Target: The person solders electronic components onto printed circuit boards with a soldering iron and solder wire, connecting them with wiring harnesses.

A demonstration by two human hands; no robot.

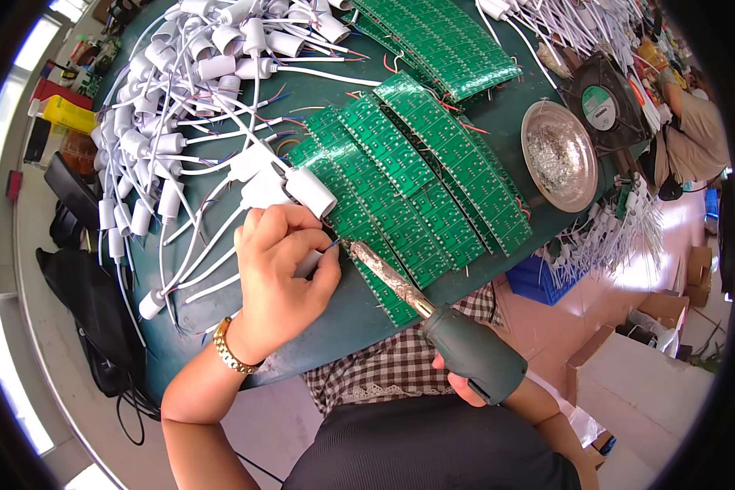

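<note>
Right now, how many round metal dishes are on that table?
1. The round metal dish sits on the green table on the right, beside a black fan, right of the circuit boards. Others may be hidden under the wires.

Both forearms are bare, with no sleeves reaching into view. On the left wrist sits a gold-coloured metal watch band (230,349) made of small linked segments, fitting snugly. The left hand (284,263) wears no glove and no ring that can be made out; the right hand (459,382) is mostly hidden, and what shows of it is also ungloved. Lower down, near the body, there is a checked shirt (384,367) in brown, white and dark squares, and below it dark ribbed fabric (433,449) across the lap.
</note>
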